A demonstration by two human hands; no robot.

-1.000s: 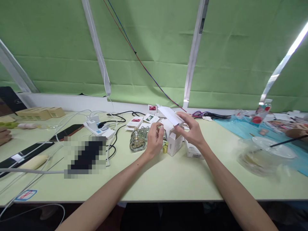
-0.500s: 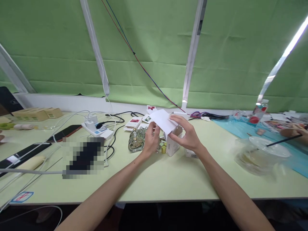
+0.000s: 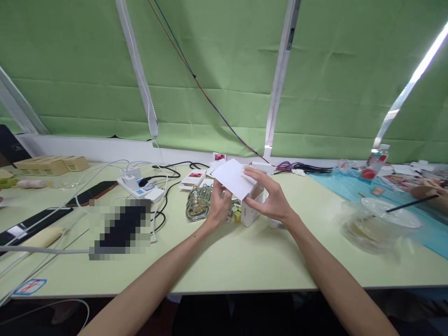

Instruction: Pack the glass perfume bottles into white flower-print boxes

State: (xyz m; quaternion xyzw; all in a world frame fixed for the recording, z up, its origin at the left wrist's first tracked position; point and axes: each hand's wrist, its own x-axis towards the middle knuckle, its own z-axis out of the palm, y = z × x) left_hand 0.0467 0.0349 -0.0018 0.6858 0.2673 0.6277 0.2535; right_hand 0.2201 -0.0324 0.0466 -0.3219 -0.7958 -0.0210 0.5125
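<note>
My left hand (image 3: 220, 205) and my right hand (image 3: 271, 193) hold a white carton (image 3: 233, 178) between them, its blank face tilted up. The left fingers grip it from below at the near left side, partly hidden beneath it. On the right, fingertips press the top while the thumb lies along the near edge. Just left of my left hand sit several glass perfume bottles (image 3: 196, 205). Small gold caps (image 3: 237, 215) stand on the table under the carton. Behind the right thumb a white box (image 3: 249, 213) stands upright, partly covered.
White boxes with red pictures (image 3: 194, 178) lie behind the bottles. A power strip (image 3: 135, 186) with tangled cords is left, near phones (image 3: 93, 192). A clear lidded tub (image 3: 374, 228) with a black straw stands right, beside a blue sheet (image 3: 332, 184) and a plastic bottle (image 3: 375, 163).
The carton has shifted slightly left and its upper face has turned a little in my hands. The near flap that hung down is less visible. Both hands keep their grip.
</note>
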